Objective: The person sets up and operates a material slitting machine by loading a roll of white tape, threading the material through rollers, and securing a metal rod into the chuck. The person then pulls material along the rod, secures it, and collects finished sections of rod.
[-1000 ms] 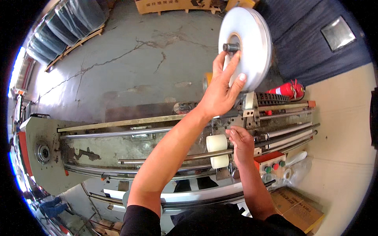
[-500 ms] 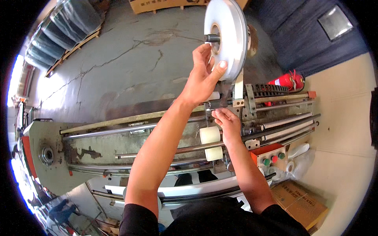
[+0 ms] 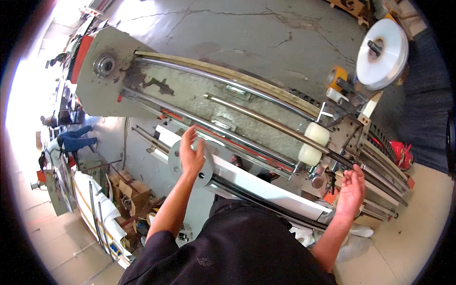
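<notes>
My left hand is over a grey metal disc with round holes, near the machine's front edge. Its fingers stretch out and nothing shows in them; contact with the disc I cannot tell. To the right, my right hand is raised beside the end of a long steel shaft, fingers loosely curled and apart, palm bare. Two cream rollers sit by that shaft. A large roll of clear film strip hangs on a black spindle at the far right, away from both hands.
A long machine bed with rails runs across the view. A yellow tape roll stands near the film roll. Red fire extinguishers are at the right wall, cardboard boxes at lower left. Another person in blue trousers is at far left.
My view has turned left. My left hand has left the film roll and come down to the grey disc. My right hand has moved back from the bracket under the roll.
</notes>
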Tool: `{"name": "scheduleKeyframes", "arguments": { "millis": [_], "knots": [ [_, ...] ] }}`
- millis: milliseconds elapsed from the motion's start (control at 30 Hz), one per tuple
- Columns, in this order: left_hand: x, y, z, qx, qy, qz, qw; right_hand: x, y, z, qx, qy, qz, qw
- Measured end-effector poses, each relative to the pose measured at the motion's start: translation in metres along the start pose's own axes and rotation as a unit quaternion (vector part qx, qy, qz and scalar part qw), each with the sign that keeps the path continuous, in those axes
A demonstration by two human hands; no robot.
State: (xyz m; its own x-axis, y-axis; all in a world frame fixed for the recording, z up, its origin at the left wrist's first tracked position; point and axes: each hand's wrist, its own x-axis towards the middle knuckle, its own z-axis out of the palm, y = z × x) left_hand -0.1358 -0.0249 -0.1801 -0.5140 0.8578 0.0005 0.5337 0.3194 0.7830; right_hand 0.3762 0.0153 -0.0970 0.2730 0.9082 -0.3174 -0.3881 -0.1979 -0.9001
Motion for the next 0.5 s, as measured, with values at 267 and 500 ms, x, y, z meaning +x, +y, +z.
{"name": "scheduleKeyframes", "arguments": {
  "millis": [267,500],
  "knots": [
    [-0.071,-0.11,-0.065,0.292,-0.084,-0.01,0.953,0.044,-0.062,0.025,-0.038,0.015,-0.085,0.996],
    [-0.069,-0.099,-0.083,0.29,-0.135,-0.046,0.946,0.142,-0.182,0.11,-0.135,-0.023,-0.293,0.946]
  ]
}}
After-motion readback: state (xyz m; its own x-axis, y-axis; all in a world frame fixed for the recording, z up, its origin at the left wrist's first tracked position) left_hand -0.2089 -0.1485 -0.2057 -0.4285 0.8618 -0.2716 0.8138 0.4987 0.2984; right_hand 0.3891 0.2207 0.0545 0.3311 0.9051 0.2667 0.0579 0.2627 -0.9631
